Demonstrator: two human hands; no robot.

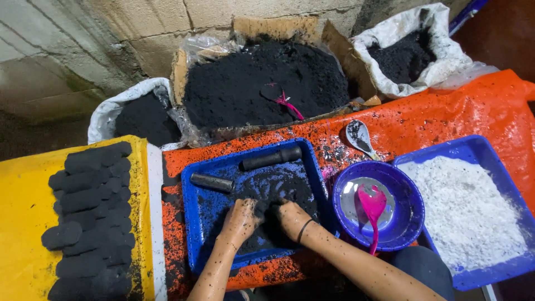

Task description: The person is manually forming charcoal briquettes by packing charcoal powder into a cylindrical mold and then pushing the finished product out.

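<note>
Both hands press into a pile of black powder (267, 209) in the blue tray (198, 217). The left hand (241, 218) and the right hand (291, 217) are curled around the powder, fingers half closed. A metal tube (212, 181) lies near, in the same tray.

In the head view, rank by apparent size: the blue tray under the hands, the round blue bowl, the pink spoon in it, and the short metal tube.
Largest to smallest:
1. blue tray
2. round blue bowl
3. pink spoon
4. short metal tube
The spoon and tube look close in length, so their order is unsure.
</note>
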